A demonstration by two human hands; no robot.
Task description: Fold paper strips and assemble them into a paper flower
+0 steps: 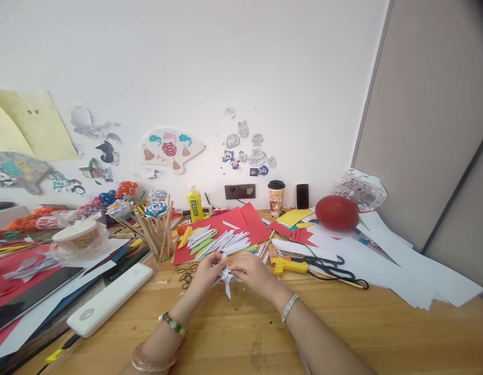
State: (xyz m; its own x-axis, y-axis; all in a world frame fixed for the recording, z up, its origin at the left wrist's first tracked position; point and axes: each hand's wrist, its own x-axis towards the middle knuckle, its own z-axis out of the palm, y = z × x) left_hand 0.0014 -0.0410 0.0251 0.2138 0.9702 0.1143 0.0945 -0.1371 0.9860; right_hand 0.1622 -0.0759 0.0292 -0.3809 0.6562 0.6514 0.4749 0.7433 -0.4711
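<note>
A folded white paper piece (227, 284) with pointed ends is held between my two hands, just above the wooden table. My left hand (210, 268) pinches its upper left side with thumb and forefinger. From the right, my right hand (252, 270) grips the same piece, fingers bent around its edge. Parts of the paper are hidden behind my fingers. Just beyond my hands lie several folded white and green paper strips (221, 241) on red paper sheets (245, 221). A yellow glue gun (288, 266) lies right of my right hand.
Rubber bands (186, 276) lie left of my hands. Black-handled scissors (337, 273) rest by the glue gun. Further off stand a bundle of sticks (160, 242), a yellow bottle (195, 203), a coffee cup (276, 199) and a red balloon (336, 213). A white device (110, 299) lies left.
</note>
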